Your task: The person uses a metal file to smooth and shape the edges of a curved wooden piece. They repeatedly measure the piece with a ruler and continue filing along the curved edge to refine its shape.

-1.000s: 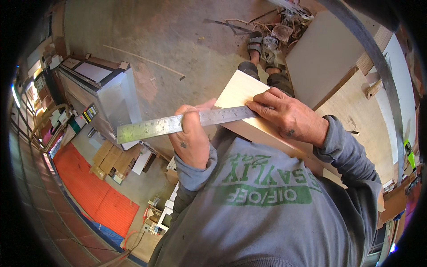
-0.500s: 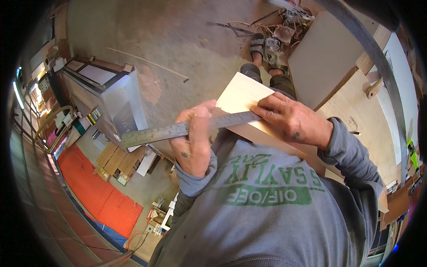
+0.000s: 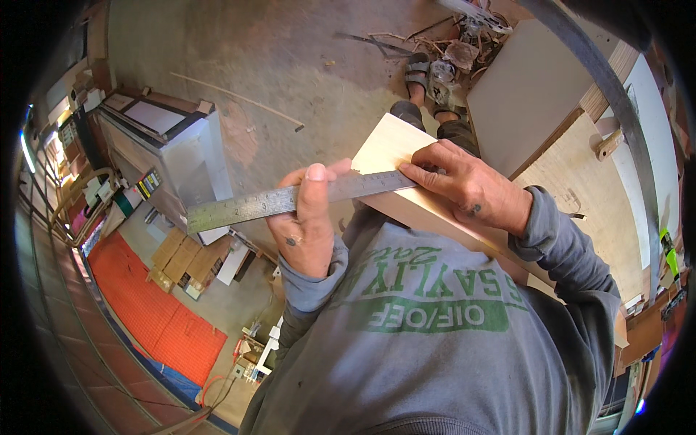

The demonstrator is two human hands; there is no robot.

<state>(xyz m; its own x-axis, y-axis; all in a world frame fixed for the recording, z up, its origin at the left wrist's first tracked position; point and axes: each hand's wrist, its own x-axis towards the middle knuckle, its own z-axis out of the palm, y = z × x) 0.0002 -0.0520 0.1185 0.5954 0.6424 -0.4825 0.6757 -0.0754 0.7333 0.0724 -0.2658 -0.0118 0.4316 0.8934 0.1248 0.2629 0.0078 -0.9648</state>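
Note:
A steel ruler (image 3: 243,206) slants across in front of my chest, its far-left end free in the air. My left hand (image 3: 308,232) is closed around its middle, thumb upright over the front face. The ruler's right end lies across a pale wooden board (image 3: 388,141), which is tilted against my body. My right hand (image 3: 471,188) is closed at that end, thumb and bent forefinger pinching the ruler against the board. Its other fingers curl over the board's face. The underside of the board is hidden.
A tall box-like cabinet (image 3: 192,156) stands on the left, with flattened cardboard (image 3: 185,254) and an orange mat (image 3: 156,304) below it. At right are large panels (image 3: 587,196) and a curved dark strip (image 3: 631,123). Scraps (image 3: 460,54) lie by my sandalled feet. A thin stick (image 3: 232,98) is on the floor.
The ruler and my left hand have shifted slightly left and up, and the ruler lies a little flatter. My right hand has slid slightly left along the board.

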